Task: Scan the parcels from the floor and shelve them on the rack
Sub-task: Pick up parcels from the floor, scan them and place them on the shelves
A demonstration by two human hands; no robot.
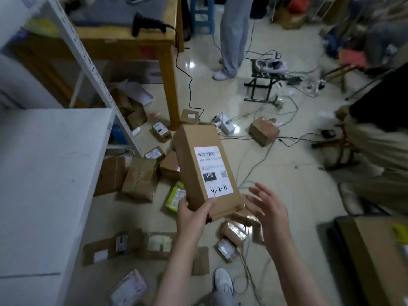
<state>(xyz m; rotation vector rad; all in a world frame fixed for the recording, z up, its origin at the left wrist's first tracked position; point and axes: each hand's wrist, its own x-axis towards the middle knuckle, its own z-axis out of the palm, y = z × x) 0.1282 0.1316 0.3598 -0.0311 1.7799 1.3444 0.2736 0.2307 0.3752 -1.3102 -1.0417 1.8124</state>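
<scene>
Hands at parcel, right seemingly clear

Bare forearms lead to a bare left hand and right hand. Lower down, one white sneaker with a dark side stripe shows under a pale grey trouser leg, a little blurred.

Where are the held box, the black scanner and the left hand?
held box [198, 135]: head view, bare cardboard at its far end.
black scanner [152, 22]: head view, middle of its body.
left hand [191, 219]: head view, the hand's middle.
</scene>
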